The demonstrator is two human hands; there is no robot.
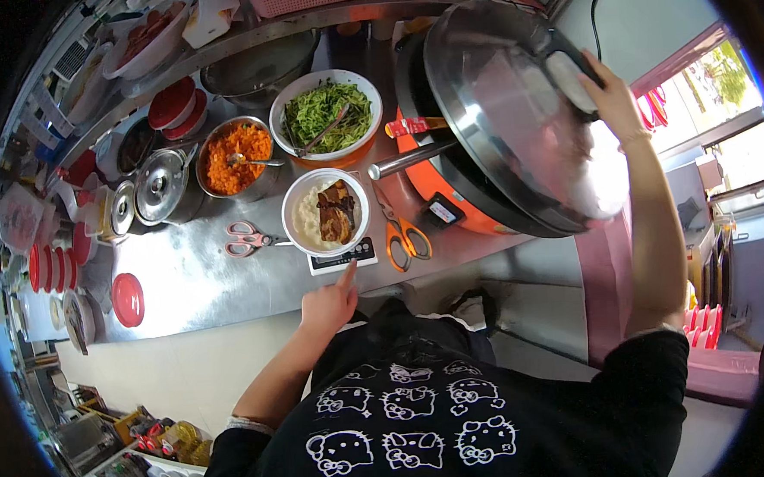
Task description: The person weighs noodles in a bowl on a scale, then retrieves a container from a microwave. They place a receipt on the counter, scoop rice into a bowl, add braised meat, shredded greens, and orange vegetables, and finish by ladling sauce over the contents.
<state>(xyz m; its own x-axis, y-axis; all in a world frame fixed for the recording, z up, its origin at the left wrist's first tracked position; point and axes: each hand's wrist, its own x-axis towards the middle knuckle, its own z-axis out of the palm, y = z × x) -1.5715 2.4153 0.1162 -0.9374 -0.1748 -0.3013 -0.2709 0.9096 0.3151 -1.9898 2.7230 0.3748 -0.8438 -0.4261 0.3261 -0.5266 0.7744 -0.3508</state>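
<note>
The rice bowl (324,251) sits on the scale (368,253), left of the cooker (423,169), before the shredded-vegetable bowl (378,122).

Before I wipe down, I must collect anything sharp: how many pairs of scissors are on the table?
2: pink-handled scissors left of the scale, orange-handled scissors right of it. Others may be hidden.

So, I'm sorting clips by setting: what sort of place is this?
Probably a small commercial kitchen or takeaway counter. The signs: a white bowl of rice and meat on a scale, big containers of orange shreds and green shreds, and a wide orange cooker.
</note>
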